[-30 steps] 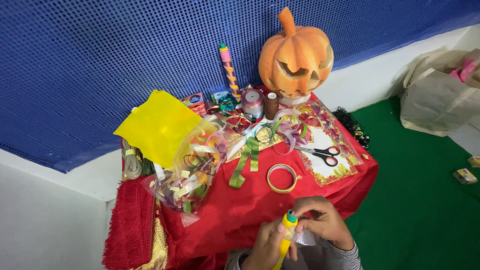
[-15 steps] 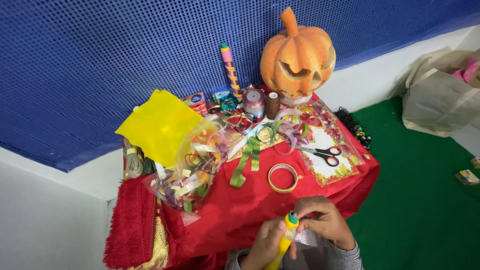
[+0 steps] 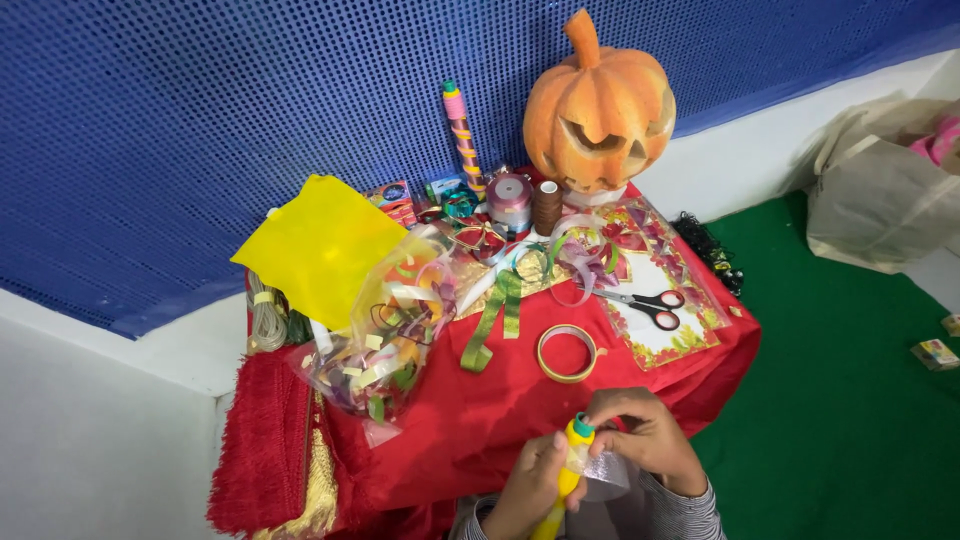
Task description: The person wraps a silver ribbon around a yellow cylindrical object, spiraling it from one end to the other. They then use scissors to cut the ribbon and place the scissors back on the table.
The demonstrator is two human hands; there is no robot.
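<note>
Low in the view, my left hand (image 3: 527,487) grips a yellow glue bottle (image 3: 566,470) with a green cap, held upright in front of the red-covered table (image 3: 500,410). My right hand (image 3: 645,437) is closed around a small piece of clear shiny film (image 3: 604,471) pressed against the bottle near its tip. Just beyond my hands a roll of tape (image 3: 567,353) lies flat on the cloth. Black-handled scissors (image 3: 647,302) rest on a leaf-patterned sheet to the right.
A carved orange pumpkin (image 3: 598,104) stands at the back. A clear bag of ribbon scraps (image 3: 385,330), a yellow sheet (image 3: 318,248), a green ribbon (image 3: 492,320) and spools (image 3: 510,201) crowd the table. Blue mesh wall behind, green floor and a beige bag (image 3: 880,190) at right.
My hands have shifted only slightly around the glue bottle and the film. The view has drifted a little; the things on the table have not moved.
</note>
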